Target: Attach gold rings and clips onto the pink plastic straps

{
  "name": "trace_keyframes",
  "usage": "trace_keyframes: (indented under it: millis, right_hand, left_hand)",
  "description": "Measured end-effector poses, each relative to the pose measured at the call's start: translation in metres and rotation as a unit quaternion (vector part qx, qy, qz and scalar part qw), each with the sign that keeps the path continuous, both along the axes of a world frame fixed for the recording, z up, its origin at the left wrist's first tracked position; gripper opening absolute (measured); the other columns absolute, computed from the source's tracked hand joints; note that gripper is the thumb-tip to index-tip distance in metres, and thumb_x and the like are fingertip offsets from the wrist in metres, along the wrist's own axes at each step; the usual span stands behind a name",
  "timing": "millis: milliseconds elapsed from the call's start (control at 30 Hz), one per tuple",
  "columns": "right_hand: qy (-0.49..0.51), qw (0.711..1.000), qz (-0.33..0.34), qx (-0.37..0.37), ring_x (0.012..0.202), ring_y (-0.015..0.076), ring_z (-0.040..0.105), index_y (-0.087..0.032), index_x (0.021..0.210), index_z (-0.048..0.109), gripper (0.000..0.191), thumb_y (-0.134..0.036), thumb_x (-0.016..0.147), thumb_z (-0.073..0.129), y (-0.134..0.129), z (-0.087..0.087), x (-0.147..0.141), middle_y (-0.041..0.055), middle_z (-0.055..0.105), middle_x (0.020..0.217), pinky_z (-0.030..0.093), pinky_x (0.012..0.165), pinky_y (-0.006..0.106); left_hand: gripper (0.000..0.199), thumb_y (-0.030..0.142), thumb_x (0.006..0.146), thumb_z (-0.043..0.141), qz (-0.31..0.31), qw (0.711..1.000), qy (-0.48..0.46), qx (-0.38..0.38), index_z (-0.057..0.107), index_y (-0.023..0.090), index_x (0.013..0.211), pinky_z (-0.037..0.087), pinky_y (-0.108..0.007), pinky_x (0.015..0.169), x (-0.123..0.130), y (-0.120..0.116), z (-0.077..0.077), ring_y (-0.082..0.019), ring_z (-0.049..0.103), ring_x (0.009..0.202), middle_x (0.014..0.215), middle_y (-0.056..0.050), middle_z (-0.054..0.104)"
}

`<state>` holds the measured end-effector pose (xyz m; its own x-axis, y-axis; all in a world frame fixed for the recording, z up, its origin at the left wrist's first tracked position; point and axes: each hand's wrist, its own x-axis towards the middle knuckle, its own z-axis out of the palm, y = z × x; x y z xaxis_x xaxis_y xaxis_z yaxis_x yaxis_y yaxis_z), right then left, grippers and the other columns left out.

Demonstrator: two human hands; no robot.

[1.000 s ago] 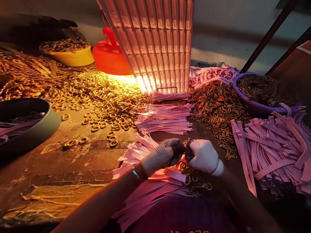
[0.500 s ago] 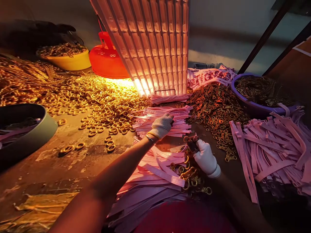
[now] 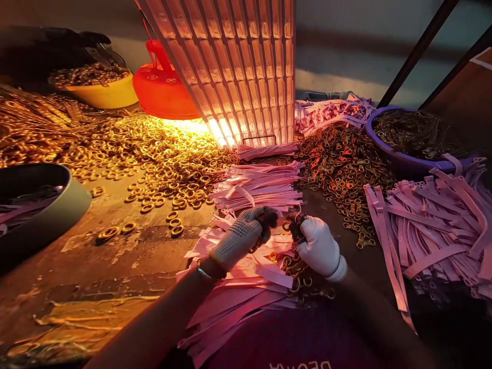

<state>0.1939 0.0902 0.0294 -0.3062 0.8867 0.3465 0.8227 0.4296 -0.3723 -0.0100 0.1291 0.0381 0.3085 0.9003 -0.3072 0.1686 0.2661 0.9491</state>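
My left hand (image 3: 246,233), in a knitted glove with dark fingertips, is closed in a pinch. A pink strap (image 3: 244,193) curls up from behind its fingers and appears to be held in them. Close on its right, my right hand (image 3: 317,243), in a white glove with dark fingertips, pinches a brass ring (image 3: 286,225). The fingertips of both hands nearly meet. Beneath them lie a spread of pink straps (image 3: 246,279) and a small heap of brass rings and clasps (image 3: 298,271). Just beyond is a neat row of pink straps (image 3: 261,179).
Loose brass rings (image 3: 184,169) cover the table's left rear under a red lamp (image 3: 165,95). A ribbed translucent panel (image 3: 246,77) stands behind. Metal clasps (image 3: 346,174), a purple basin (image 3: 371,130) and piled straps (image 3: 434,220) are on the right; a dark tub (image 3: 79,197) stands left.
My left hand has drawn back from the row of straps towards my right hand, and a strap there now curls up. My right hand has barely moved.
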Motion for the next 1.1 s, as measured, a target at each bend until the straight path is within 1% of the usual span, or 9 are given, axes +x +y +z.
trace_keyframes:
  millis: [100, 167, 267, 333, 433, 600, 733, 933, 1100]
  right_hand:
    - [-0.116, 0.992, -0.022, 0.05, 0.072, 0.0223, 0.053, -0.02, 0.081, 0.062, 0.009, -0.012, 0.078, 0.058, -0.007, 0.009, -0.013, 0.0078, 0.062, 0.076, 0.038, 0.063, 0.032]
    - [-0.169, 0.98, -0.031, 0.102, 0.068, 0.0218, 0.048, -0.02, 0.077, 0.059, 0.01, -0.01, 0.078, 0.057, -0.012, 0.013, -0.02, 0.0086, 0.06, 0.075, 0.032, 0.059, 0.034]
    - [-0.21, 0.96, -0.05, 0.181, 0.065, 0.0219, 0.041, -0.02, 0.075, 0.056, 0.016, -0.006, 0.082, 0.052, -0.018, 0.012, -0.025, 0.0084, 0.055, 0.071, 0.025, 0.056, 0.035]
    - [-0.221, 0.952, -0.06, 0.203, 0.064, 0.0221, 0.04, -0.02, 0.074, 0.054, 0.019, -0.006, 0.086, 0.049, -0.02, 0.008, -0.024, 0.0085, 0.054, 0.071, 0.024, 0.055, 0.036]
    - [-0.23, 0.958, -0.051, 0.166, 0.066, 0.0226, 0.043, -0.02, 0.076, 0.054, 0.018, -0.007, 0.087, 0.049, -0.023, 0.004, -0.021, 0.0092, 0.056, 0.073, 0.026, 0.055, 0.036]
    - [-0.235, 0.971, 0.012, 0.049, 0.073, 0.0241, 0.053, -0.018, 0.089, 0.06, 0.015, -0.006, 0.08, 0.057, -0.027, 0.013, -0.015, 0.0111, 0.064, 0.087, 0.034, 0.059, 0.036]
    - [-0.252, 0.967, 0.035, -0.01, 0.069, 0.024, 0.055, -0.019, 0.089, 0.061, 0.016, -0.006, 0.079, 0.057, -0.026, 0.016, -0.014, 0.0085, 0.064, 0.078, 0.033, 0.058, 0.035]
    - [-0.278, 0.955, 0.101, 0.029, 0.064, 0.0226, 0.053, -0.017, 0.086, 0.06, 0.017, -0.006, 0.088, 0.047, -0.021, 0.003, -0.009, 0.011, 0.064, 0.076, 0.027, 0.054, 0.034]
    - [-0.261, 0.953, 0.129, 0.08, 0.059, 0.0216, 0.052, -0.017, 0.088, 0.059, 0.019, -0.008, 0.093, 0.043, -0.026, 0.007, -0.008, 0.0073, 0.062, 0.07, 0.022, 0.051, 0.035]
  left_hand:
    - [0.026, 0.043, 0.081, 0.066, 0.061, 0.992, -0.093, -0.05, 0.058, 0.018, 0.085, 0.037, -0.019, 0.046, 0.003, -0.023, -0.001, -0.007, 0.044, 0.048, 0.065, 0.003, 0.053]
    - [0.03, 0.047, 0.083, 0.065, 0.054, 0.994, -0.084, -0.048, 0.056, 0.019, 0.081, 0.038, -0.02, 0.047, 0.005, -0.03, 0.0, -0.007, 0.042, 0.049, 0.063, 0.003, 0.05]
    - [0.03, 0.045, 0.092, 0.056, -0.001, 0.997, 0.052, 0.061, 0.058, 0.019, 0.077, 0.038, -0.022, 0.05, 0.007, -0.036, 0.001, -0.01, 0.045, 0.052, 0.061, 0.002, 0.051]
    - [0.023, 0.036, 0.092, 0.056, -0.033, 0.973, 0.151, 0.172, 0.061, 0.019, 0.079, 0.042, -0.025, 0.059, 0.006, -0.04, 0.0, -0.013, 0.052, 0.062, 0.069, -0.002, 0.06]
    - [0.012, 0.028, 0.088, 0.058, -0.084, 0.949, 0.194, 0.233, 0.064, 0.019, 0.082, 0.045, -0.027, 0.068, 0.005, -0.043, -0.005, -0.016, 0.059, 0.072, 0.08, -0.005, 0.068]
    - [0.03, 0.044, 0.094, 0.054, -0.058, 0.987, 0.118, 0.096, 0.063, 0.018, 0.08, 0.036, -0.023, 0.048, -0.001, -0.047, -0.005, -0.012, 0.048, 0.049, 0.058, 0.002, 0.057]
    - [0.023, 0.036, 0.091, 0.056, -0.034, 0.991, 0.095, 0.093, 0.067, 0.017, 0.083, 0.035, -0.022, 0.047, -0.001, -0.052, -0.003, -0.01, 0.047, 0.049, 0.059, 0.002, 0.059]
    - [0.027, 0.037, 0.091, 0.054, -0.071, 0.982, 0.125, 0.121, 0.067, 0.017, 0.077, 0.037, -0.022, 0.051, 0.0, -0.051, -0.007, -0.011, 0.05, 0.053, 0.059, 0.001, 0.06]
    - [0.032, 0.043, 0.091, 0.055, -0.12, 0.962, 0.184, 0.161, 0.074, 0.018, 0.082, 0.038, -0.024, 0.053, -0.029, -0.042, 0.005, -0.013, 0.054, 0.055, 0.067, -0.002, 0.068]
